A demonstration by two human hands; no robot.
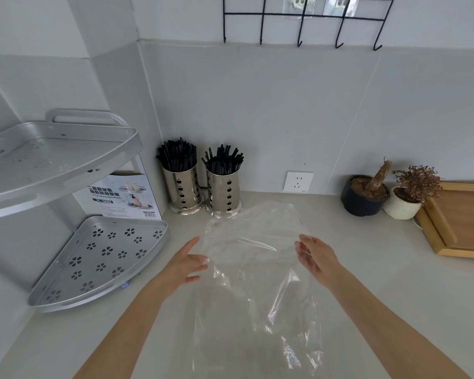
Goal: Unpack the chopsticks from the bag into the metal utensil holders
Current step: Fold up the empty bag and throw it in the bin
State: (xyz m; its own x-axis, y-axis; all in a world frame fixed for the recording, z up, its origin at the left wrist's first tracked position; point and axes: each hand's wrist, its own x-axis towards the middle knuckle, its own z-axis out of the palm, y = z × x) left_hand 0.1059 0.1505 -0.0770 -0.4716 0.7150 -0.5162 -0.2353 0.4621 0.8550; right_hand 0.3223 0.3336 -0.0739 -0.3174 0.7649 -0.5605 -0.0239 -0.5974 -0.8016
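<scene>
Cut off at the right edge: wooden tray (460, 222), right of the 2 plant pots (364, 196). Hidden inside the 2 metal holders (203, 190): lower ends of the chopsticks (200, 158). Unreadable: small print on the box (121, 196) left of the holders. Uncertain: left hand (185, 265) contact with bag (255, 269).

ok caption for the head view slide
Both open hands flank the empty clear bag; black chopsticks fill both metal holders.

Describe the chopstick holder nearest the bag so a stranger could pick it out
Find the grey wall corner behind the counter. Two metal utensil holders stand there side by side, both full of black chopsticks. Yours is the right holder, next to the wall socket, just beyond the clear bag.
</scene>
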